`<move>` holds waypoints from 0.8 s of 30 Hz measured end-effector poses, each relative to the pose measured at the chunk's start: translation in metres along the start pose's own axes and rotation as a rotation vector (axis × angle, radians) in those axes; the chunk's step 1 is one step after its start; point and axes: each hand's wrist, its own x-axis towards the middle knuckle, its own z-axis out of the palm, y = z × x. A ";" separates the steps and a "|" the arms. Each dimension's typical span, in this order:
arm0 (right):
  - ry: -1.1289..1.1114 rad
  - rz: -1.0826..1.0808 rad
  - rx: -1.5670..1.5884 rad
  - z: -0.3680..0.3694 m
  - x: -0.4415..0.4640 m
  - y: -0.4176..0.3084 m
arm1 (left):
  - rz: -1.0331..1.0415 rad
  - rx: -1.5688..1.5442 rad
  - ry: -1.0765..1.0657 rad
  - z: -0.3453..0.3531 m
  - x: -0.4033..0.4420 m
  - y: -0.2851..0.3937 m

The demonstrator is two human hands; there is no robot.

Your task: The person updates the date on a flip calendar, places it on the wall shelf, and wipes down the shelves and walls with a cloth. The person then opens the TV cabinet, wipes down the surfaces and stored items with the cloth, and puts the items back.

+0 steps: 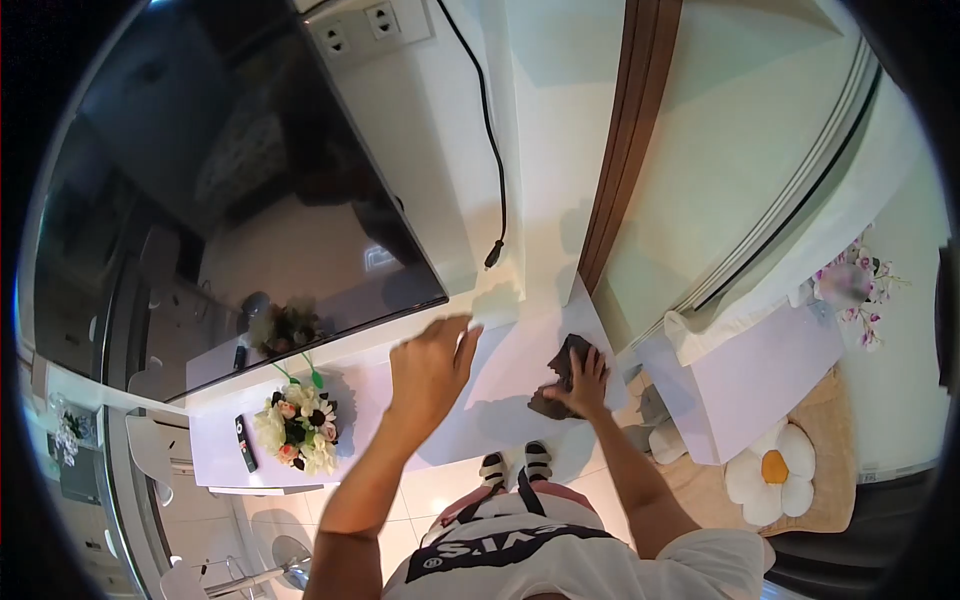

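My right hand (584, 384) lies with spread fingers on a dark, crumpled cloth (552, 403) at the right end of a white cabinet top (490, 365). In mid-air over the same top, my left hand (432, 365) is loosely bent, its thumb apart from the fingers and nothing visible in it. A bunch of artificial flowers (297, 425) stands left of my left hand, beside a black remote (246, 443).
A large dark television (230, 190) fills the upper left. From above hangs a black power cable (490, 150), its plug near the wall. At right are a white block (750, 380), pink flowers (860, 285) and a flower-shaped cushion (772, 470).
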 end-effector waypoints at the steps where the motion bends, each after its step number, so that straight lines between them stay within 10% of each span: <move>1: -0.003 0.007 -0.172 0.010 -0.009 -0.003 | -0.060 -0.047 -0.035 0.011 -0.012 -0.006; 3: 0.008 -0.043 0.000 0.040 -0.009 -0.034 | -0.123 -0.092 -0.083 0.033 -0.029 -0.018; 5: -0.496 -0.140 0.261 0.032 0.013 -0.094 | -0.133 -0.125 -0.094 0.052 -0.045 -0.022; 8: -0.177 -0.492 0.196 0.104 -0.003 -0.132 | -0.110 -0.118 -0.208 0.068 -0.057 -0.014; 16: 0.152 0.065 -0.025 0.042 0.057 0.030 | -0.207 -0.166 -0.359 0.098 -0.075 -0.016; 24: 0.189 -0.166 -0.057 0.078 0.175 0.095 | -0.230 -0.181 -0.401 0.133 -0.099 -0.005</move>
